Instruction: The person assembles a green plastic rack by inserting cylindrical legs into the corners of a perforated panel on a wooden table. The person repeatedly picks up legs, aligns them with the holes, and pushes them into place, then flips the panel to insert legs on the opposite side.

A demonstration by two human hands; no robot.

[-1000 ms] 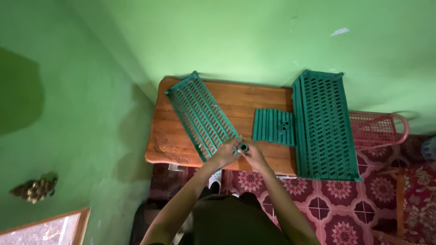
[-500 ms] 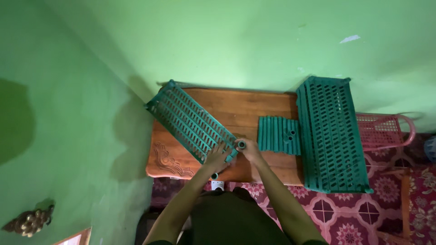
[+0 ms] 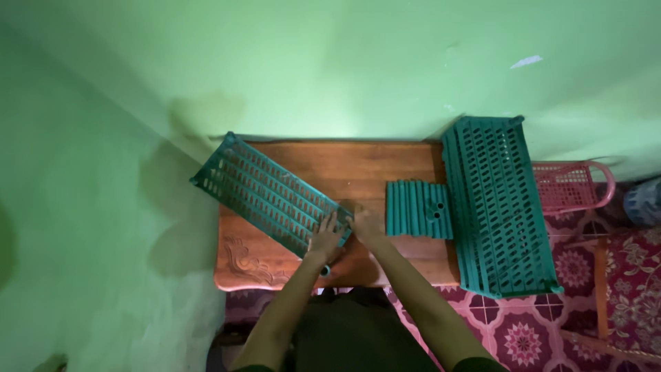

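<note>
A teal slatted plastic panel (image 3: 265, 191) lies slanted across the left half of a wooden table (image 3: 344, 162), its far end hanging past the table's left edge. My left hand (image 3: 326, 238) lies over the panel's near corner with fingers spread on the slats. Just to its right, my right hand (image 3: 365, 224) is closed at the same corner. A short dark tube end (image 3: 324, 271) shows below my left wrist. A bundle of teal tubes (image 3: 417, 209) lies just right of my right hand.
A stack of larger teal slatted panels (image 3: 499, 207) covers the table's right end and overhangs its front. A pink plastic basket (image 3: 569, 186) stands beyond it. Green walls (image 3: 344, 62) close the back and left. A patterned red floor (image 3: 523, 331) lies below.
The slanted panel has swung further left and flatter on the table. My hands have shifted from a small tube at its corner onto the panel's near end. The camera view has shifted.
</note>
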